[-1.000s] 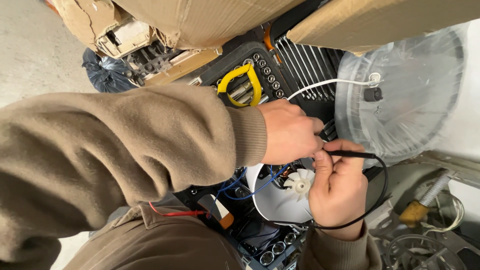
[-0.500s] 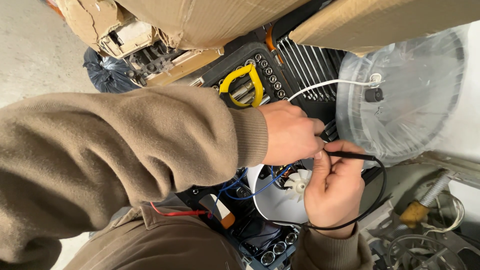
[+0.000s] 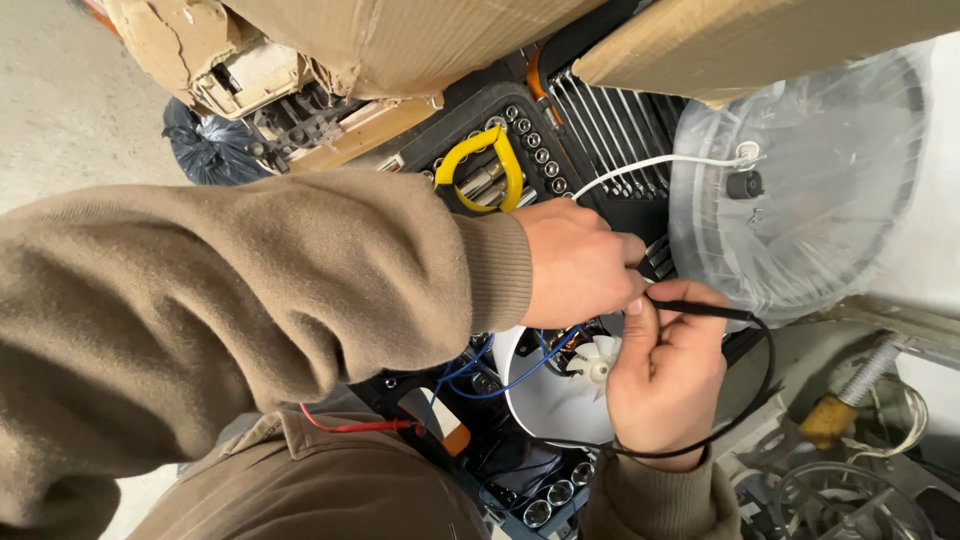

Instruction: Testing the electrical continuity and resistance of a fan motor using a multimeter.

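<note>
My left hand (image 3: 575,262) reaches in from the left in a brown sleeve. Its fingers are curled shut at the end of a thin black cable (image 3: 715,312), right above a white round motor housing (image 3: 540,400). My right hand (image 3: 668,385) comes up from below and pinches the same black cable between thumb and fingers. The cable loops around that hand to the wrist. A small white fan impeller (image 3: 595,365) shows inside the housing, just left of my right hand. Blue wires (image 3: 500,382) run from the housing under my left wrist.
A black tool case (image 3: 600,120) with sockets, wrenches and yellow-handled pliers (image 3: 480,165) lies behind the hands. A clear plastic-wrapped round cover (image 3: 810,210) with a white cord (image 3: 650,165) stands right. Cardboard boxes (image 3: 420,40) hang above; a red wire (image 3: 350,427) crosses below.
My right hand slid left over the impeller, then back right, so the impeller shows again. My left hand has barely moved.
</note>
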